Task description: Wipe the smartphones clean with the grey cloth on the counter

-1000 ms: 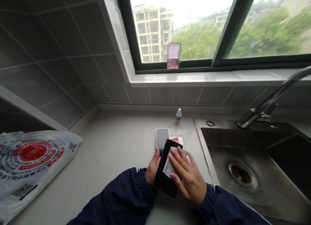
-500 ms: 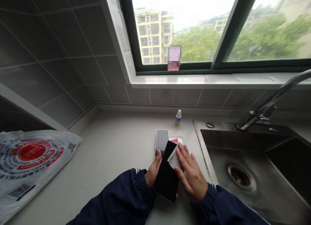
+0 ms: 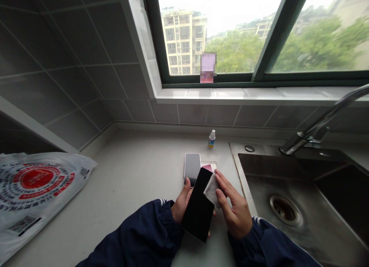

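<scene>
1. Currently, the left hand [image 3: 182, 201] is clenched around a black smartphone [image 3: 197, 204], with the thumb on the phone's left edge and the fingertips showing past its right edge near the lower end.
2. The black smartphone is held tilted above the table [image 3: 138, 171], its glossy dark face toward the camera, in front of the person and just left of the sink rim.
3. The right hand [image 3: 235, 211] is grasping a white cloth [image 3: 212, 190] between thumb and fingers, pressing it against the upper right edge of the black smartphone.
4. A second smartphone [image 3: 192, 169], with a pale frame and a dark screen, lies flat on the table just beyond the held phone, partly hidden by it.
5. Just right of that phone sits a clear plastic tray [image 3: 212, 165] holding a pink-red card [image 3: 207, 167].
6. A small spray bottle [image 3: 211, 139] with a white cap stands upright behind them, near the tiled wall [image 3: 193, 114].
7. A white plastic bag [image 3: 36, 182] with red print lies at the far left of the table.
8. To the right are a stainless steel sink [image 3: 276, 186] with a drain [image 3: 284, 208] and a curved faucet [image 3: 314, 130].
9. Both sleeves [image 3: 150, 232] are navy with white stripes at the cuffs.
</scene>
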Available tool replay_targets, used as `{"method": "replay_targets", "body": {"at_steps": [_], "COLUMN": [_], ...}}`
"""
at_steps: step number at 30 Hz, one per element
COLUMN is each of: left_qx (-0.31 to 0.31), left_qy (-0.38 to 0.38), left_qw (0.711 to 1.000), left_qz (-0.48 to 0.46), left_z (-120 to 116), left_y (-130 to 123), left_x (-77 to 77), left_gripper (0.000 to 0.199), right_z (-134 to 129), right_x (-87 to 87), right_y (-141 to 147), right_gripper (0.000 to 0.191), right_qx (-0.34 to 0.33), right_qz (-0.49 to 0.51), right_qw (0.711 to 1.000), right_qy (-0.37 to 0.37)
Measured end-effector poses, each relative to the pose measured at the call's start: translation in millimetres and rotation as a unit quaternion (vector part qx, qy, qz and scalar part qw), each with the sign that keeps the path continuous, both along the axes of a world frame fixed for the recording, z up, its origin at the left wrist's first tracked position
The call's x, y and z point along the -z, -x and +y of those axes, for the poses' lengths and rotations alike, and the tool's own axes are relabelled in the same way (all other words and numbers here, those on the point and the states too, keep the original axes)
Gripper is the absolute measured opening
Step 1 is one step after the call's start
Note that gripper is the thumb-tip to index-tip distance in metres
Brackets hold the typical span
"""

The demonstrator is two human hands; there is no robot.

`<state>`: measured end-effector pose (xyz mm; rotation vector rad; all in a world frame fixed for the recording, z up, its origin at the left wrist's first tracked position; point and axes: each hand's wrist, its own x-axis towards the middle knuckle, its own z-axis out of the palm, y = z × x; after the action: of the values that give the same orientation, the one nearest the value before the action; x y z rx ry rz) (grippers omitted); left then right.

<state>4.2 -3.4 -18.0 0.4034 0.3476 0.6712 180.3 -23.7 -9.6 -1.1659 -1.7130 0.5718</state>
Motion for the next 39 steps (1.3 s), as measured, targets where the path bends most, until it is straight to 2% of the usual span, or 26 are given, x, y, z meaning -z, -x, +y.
{"method": "replay_targets", "body": {"at_steps": [5,8,11,16,24,33,39], "left_qx": [0.050,0.054,0.065,0.088,0.080,0.060,0.097], "left_qy": [-0.008,-0.008,0.008,0.034,0.038,0.038,0.047], "left_qw": [0.999,0.998,0.998,0.995,0.996,0.997,0.993], "left_qz": [0.001,0.016,0.024,0.035,0.021,-0.021,-0.038], "left_z": [1.6,1.7,1.3,0.1,1.3,4.0,6.6], "left_y": [2.2,2.4,2.9,4.7,9.2,9.1,12.0], "left_x": [-4.2,-6.5,-5.2,-2.5,1.6,-1.5,-3.5], "left_gripper": [0.087,0.080,0.077,0.075,0.073,0.076,0.076], "right_z": [0.7,4.1,9.3,15.1,11.8,6.8,7.6], "right_x": [-4.9,-2.7,4.3,14.6,8.8,-3.0,-5.9], "right_y": [-1.4,-1.5,-2.7,-5.2,3.1,5.5,5.4], "right_gripper": [0.038,0.040,0.044,0.045,0.049,0.039,0.039], "right_qx": [0.041,0.063,0.080,0.094,0.010,-0.063,-0.140], "right_qz": [0.148,0.270,0.325,0.354,0.367,0.323,0.289], "right_qw": [0.985,0.946,0.917,0.902,0.878,0.884,0.897], "right_qy": [0.075,0.169,0.216,0.228,0.306,0.331,0.305]}}
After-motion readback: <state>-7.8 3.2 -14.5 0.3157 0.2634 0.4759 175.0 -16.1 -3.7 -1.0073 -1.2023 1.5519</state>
